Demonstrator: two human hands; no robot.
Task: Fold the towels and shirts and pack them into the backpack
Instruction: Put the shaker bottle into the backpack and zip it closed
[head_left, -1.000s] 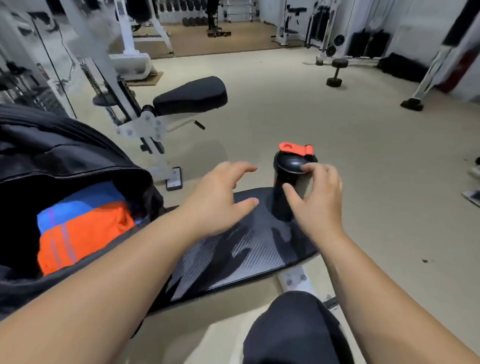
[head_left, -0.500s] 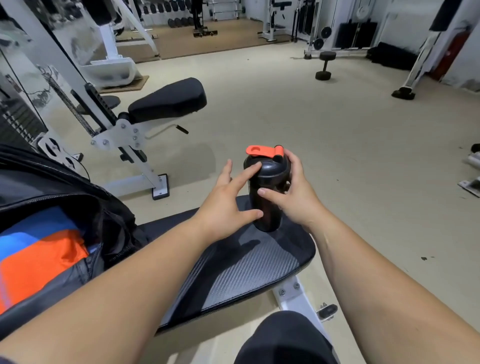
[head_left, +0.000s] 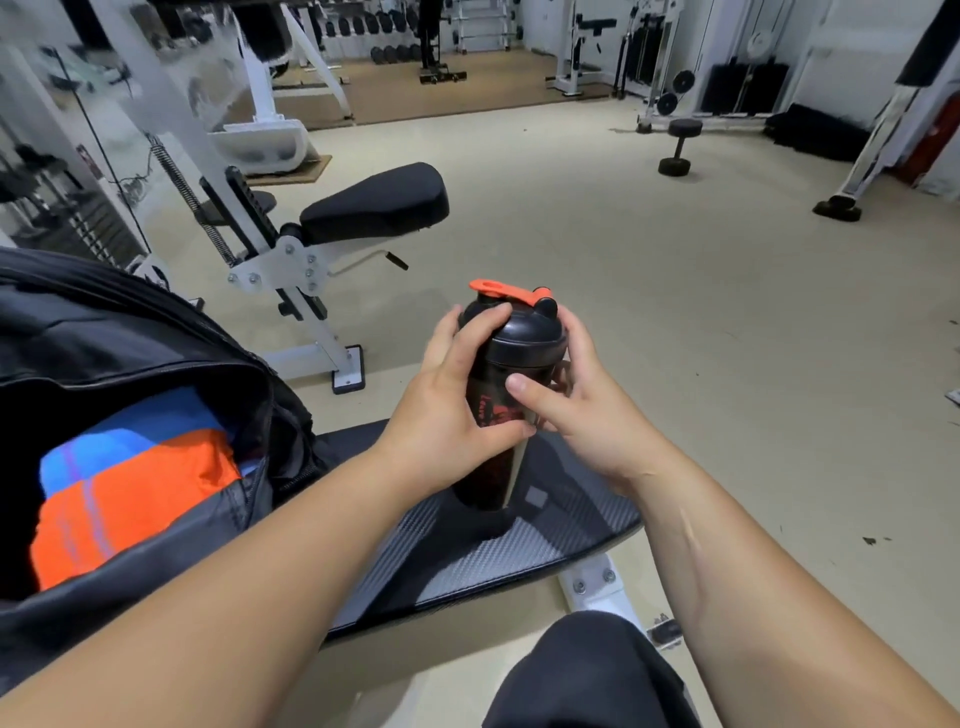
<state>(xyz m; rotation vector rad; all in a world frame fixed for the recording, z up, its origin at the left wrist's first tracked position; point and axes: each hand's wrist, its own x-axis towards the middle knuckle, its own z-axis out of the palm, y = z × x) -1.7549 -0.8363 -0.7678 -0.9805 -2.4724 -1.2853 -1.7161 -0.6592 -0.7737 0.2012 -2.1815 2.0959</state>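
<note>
The backpack (head_left: 104, 332) sits on my left at the near end of the bench pad (head_left: 493, 551), its mouth gaping up and toward me. Inside it I can see 2 folded pieces, an orange cloth (head_left: 130, 499) lying on top of a blue one (head_left: 130, 436); whether each is a towel or a shirt I cannot tell. In this 1 head view, what I actually hold is the black shaker bottle (head_left: 524, 338). My left hand (head_left: 452, 410) is wrapped around its upper body, fingertips up on the lid and thumb across the front. My right hand (head_left: 587, 415) clasps the other side, thumb pressed to the front and fingers curled behind. Both hands are clamped on the bottle, neither one free. The bottle stands roughly upright at the far end of the pad, its long axis vertical and the orange flip cap (head_left: 506, 292) on top; I cannot tell whether its base rests on the pad or is just clear of it. From this grip the backpack's opening lies to the left and nearer to me, a little lower than the lid, and my left hand is the closer one to it. I judge that the bottle has to travel left and toward me, then tip off vertical or go in base first beside the folded cloth. The bag's front rim stands between the 2.
</note>
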